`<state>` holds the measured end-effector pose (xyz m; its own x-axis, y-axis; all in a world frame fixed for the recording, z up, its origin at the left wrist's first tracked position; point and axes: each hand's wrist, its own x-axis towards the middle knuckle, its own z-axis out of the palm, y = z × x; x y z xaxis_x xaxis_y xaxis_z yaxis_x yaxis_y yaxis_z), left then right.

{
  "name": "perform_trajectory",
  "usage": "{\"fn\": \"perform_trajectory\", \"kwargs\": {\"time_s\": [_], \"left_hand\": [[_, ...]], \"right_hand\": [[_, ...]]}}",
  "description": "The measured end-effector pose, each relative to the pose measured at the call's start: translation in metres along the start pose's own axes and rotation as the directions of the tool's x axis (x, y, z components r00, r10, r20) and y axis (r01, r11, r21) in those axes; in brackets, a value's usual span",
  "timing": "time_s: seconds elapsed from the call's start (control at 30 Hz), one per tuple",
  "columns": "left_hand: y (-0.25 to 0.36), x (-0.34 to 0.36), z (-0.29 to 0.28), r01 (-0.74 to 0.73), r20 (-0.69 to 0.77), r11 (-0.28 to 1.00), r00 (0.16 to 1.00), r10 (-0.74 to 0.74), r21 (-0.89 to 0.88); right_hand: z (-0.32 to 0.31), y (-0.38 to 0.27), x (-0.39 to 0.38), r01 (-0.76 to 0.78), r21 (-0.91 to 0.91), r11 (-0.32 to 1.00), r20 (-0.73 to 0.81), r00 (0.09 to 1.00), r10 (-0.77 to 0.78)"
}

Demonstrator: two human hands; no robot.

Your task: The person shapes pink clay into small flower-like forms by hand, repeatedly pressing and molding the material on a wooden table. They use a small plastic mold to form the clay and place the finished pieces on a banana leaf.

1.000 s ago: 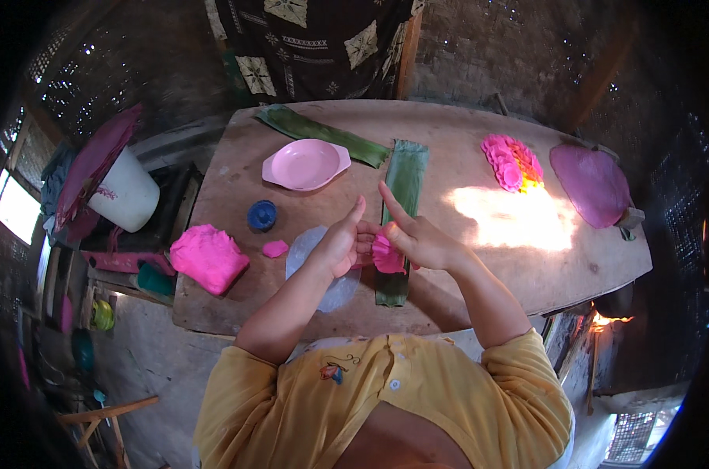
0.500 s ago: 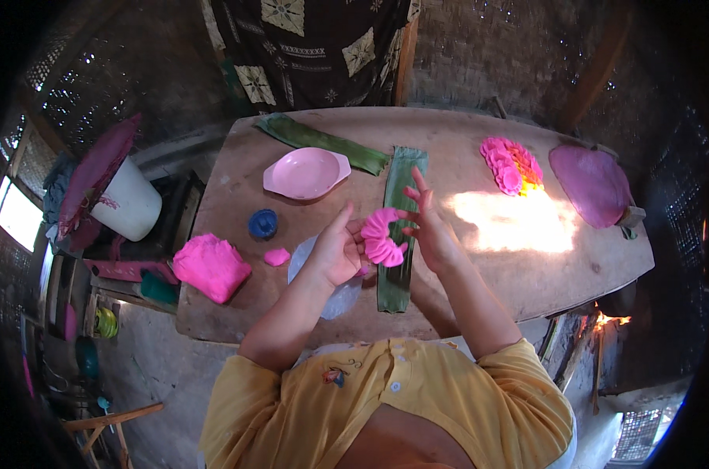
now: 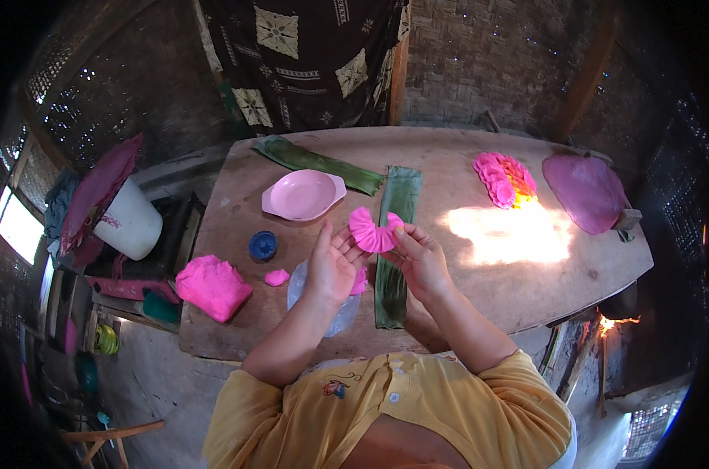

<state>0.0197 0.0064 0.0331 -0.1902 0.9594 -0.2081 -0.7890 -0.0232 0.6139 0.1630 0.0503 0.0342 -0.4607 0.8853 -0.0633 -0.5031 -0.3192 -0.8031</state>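
Note:
A curved, ruffled strip of pink dough (image 3: 372, 234) hangs in the air over the table, between my two hands. My right hand (image 3: 423, 266) pinches its right end between thumb and fingers. My left hand (image 3: 331, 264) is open, palm up, with its outstretched fingertips at the strip's left side. Below lie a clear plastic sheet (image 3: 340, 319) and a strip of green leaf (image 3: 393, 301). Another bit of pink dough (image 3: 359, 282) shows beside my left wrist, partly hidden. To the left are a small pink piece (image 3: 276, 277) and a large pink dough lump (image 3: 213, 289).
A pink dish (image 3: 303, 195), a second leaf strip (image 3: 323, 163) and a small blue round object (image 3: 263, 245) lie on the table (image 3: 479, 301). Farther right are pink-and-orange ruffled pieces (image 3: 504, 180) and a purple flat sheet (image 3: 584, 193). A fire (image 3: 606, 323) burns below the right edge.
My right hand has come down and in from its raised, spread pose and now pinches the strip's end. The strip has turned, its gap now facing up and right.

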Motion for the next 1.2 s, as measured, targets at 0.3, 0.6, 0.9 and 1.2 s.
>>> {"fn": "perform_trajectory", "kwargs": {"time_s": [0.3,0.6,0.9,1.2], "left_hand": [[0.020,-0.010,-0.009,0.152,0.055,0.986,0.986,-0.156,0.075],[0.029,-0.022,-0.006,0.305,0.132,0.936,0.935,-0.329,0.177],[0.028,-0.024,-0.004,0.226,0.146,0.928,0.949,-0.278,0.295],[0.022,-0.026,-0.008,0.027,0.218,0.914,0.968,-0.125,0.406]], "right_hand": [[-0.010,-0.031,0.009,-0.023,-0.302,0.953,0.179,0.981,0.080],[-0.013,-0.043,0.002,0.016,-0.321,0.947,0.416,0.900,0.126],[-0.011,-0.038,0.002,0.109,-0.343,0.933,0.441,0.896,0.058],[-0.007,-0.035,-0.001,0.132,-0.328,0.935,0.522,0.851,0.063]]}}
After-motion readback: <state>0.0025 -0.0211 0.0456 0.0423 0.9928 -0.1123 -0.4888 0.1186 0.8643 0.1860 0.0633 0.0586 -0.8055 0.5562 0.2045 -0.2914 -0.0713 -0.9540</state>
